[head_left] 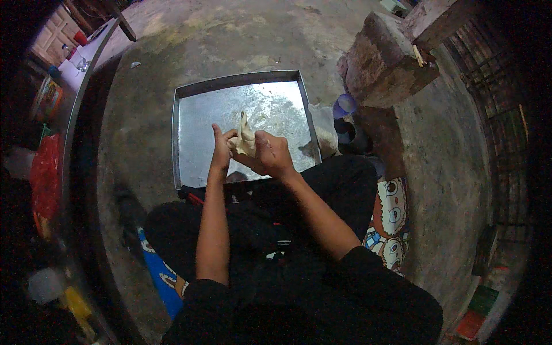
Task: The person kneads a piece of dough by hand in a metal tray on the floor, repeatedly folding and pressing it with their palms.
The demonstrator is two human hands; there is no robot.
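A pale, pointed piece of dough is held up between both my hands, above the near part of a square metal tray. My left hand grips its left side with the thumb raised. My right hand closes around its right and lower side. The tray lies on the concrete floor in front of my crossed legs, and its surface is dusted with flour.
A rough brick block stands at the right behind the tray. A white bag and a purple-lidded container sit beside the tray's right edge. A patterned mat lies under me. Cluttered shelves run along the left.
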